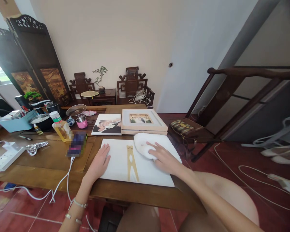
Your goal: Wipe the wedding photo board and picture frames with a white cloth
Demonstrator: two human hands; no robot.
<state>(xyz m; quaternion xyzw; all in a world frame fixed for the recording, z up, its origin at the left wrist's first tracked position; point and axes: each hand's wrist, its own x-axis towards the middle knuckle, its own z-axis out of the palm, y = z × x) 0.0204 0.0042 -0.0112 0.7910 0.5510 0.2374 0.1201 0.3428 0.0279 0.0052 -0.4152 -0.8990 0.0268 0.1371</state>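
Note:
A flat white panel (116, 164) lies near the front edge of the wooden table. On it is a tan, two-legged piece with a cat-like head (130, 161). My left hand (101, 161) rests flat on the panel's left edge, fingers stretched and holding nothing. At the panel's far right, my right hand (163, 157) presses on a bunched white cloth (141, 145), its fingers partly sunk into the folds. Part of the cloth spreads out beyond the hand toward the right edge of the panel.
Behind the panel are a photo print (108, 125) and a framed photo (145, 119). Leftward stand a phone (76, 145) on a white cable, a bottle (61, 127), a pink cup (81, 122) and a power strip (6, 158). A chair (222, 96) holds a plaid bag (183, 127).

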